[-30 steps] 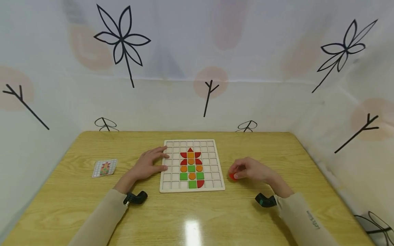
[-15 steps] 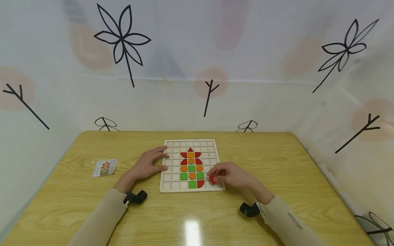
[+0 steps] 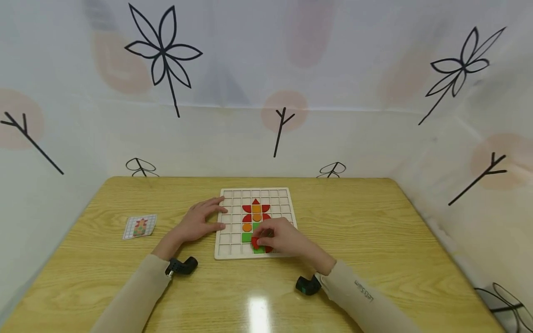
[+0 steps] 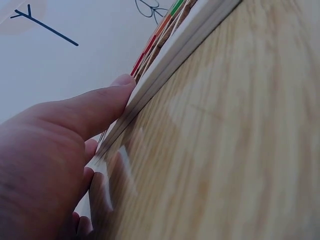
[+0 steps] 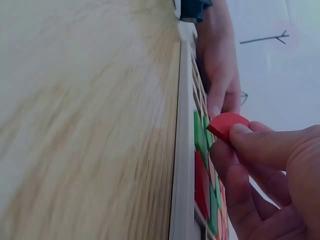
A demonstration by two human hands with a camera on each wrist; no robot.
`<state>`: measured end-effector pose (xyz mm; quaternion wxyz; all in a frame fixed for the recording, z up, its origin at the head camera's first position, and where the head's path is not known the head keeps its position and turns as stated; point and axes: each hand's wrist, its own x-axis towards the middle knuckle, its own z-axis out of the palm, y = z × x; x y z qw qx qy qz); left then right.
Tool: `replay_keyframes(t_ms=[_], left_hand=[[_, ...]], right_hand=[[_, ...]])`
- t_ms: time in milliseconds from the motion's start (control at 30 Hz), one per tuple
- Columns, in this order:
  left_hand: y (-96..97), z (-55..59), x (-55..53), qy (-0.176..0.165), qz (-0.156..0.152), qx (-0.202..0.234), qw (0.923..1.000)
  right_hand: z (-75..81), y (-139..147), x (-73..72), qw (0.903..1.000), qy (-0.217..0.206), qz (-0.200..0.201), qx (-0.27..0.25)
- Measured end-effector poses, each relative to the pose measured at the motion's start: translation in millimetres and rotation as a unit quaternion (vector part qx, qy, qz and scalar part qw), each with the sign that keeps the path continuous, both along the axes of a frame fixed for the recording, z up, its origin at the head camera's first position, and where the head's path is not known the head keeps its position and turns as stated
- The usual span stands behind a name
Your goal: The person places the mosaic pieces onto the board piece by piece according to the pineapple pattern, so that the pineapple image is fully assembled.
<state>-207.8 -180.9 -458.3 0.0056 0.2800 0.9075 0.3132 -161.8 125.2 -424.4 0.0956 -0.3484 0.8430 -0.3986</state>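
A pale wooden grid board (image 3: 226, 249) holds red, orange and green tiles set in a flower-like pattern. My left hand (image 3: 199, 221) lies at its left side, fingertips on the rim; in the left wrist view the thumb (image 4: 102, 107) touches the board's edge. Over the lower middle of the board, my right hand (image 3: 280, 235) pinches a red tile with one curved side (image 5: 227, 123) between thumb and fingers. Near it in the grid are a green square (image 3: 247, 237) and an orange disc (image 3: 247, 227). The right hand hides part of the pattern.
On the table (image 3: 354, 208), left of the board, lies a small card (image 3: 140, 226) printed with a similar flower pattern on a grid. A patterned white cloth (image 3: 233, 138) hangs behind and at both sides. Black cameras are strapped to both wrists.
The right hand has moved left with the red tile, from the table right of the board to over its lower middle. The left hand has stayed at the board's left edge.
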Motion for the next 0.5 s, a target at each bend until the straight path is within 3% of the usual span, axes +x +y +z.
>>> replay_keyframes(t_ms=[200, 500], left_hand=[[-0.3, 0.5, 0.8, -0.002, -0.003, 0.005, 1.0000], [-2.0, -1.7, -1.8, -0.004, -0.004, 0.005, 1.0000]], right_hand=[[-2.8, -16.1, -0.5, 0.9984, 0.045, 0.019, 0.029], [-7.5, -20.1, -1.4, 0.9972, 0.039, 0.030, 0.057]])
